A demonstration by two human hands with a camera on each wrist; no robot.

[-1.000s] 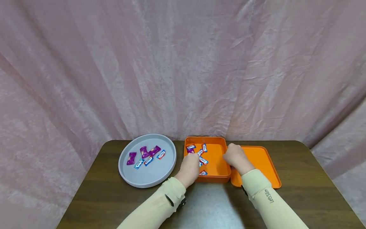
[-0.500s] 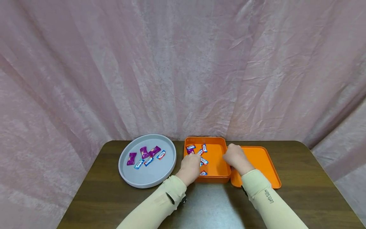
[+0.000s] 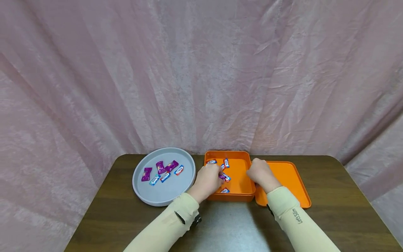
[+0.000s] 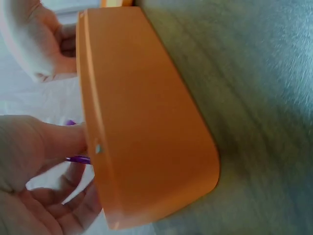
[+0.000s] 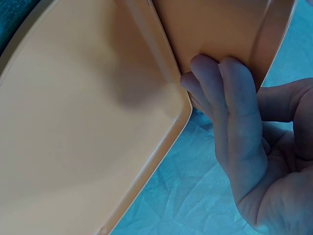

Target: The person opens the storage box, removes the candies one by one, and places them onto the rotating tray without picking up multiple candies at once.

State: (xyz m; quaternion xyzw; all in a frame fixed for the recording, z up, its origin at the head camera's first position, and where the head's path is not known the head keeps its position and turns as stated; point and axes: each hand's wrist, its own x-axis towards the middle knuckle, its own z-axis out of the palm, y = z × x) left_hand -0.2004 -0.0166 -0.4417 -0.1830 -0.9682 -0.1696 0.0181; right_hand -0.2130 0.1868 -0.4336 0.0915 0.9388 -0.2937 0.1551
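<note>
In the head view my left hand is over the left side of an open orange box. It pinches a purple-wrapped candy between thumb and fingers, partly hidden behind the box wall in the left wrist view. Several small blue, red and white wrapped candies lie in the box, some covered by the left hand. My right hand grips the box's right wall, its fingers flat against the outside and the thumb over the rim.
A round grey tray stands left of the box, with three purple candies and three small blue, red and white ones in it. An orange lid lies right of the box. A pink curtain hangs behind the table.
My left hand has shifted slightly left and lifted a little, and a purple candy now shows at its fingertips. The right hand keeps its grip on the box wall.
</note>
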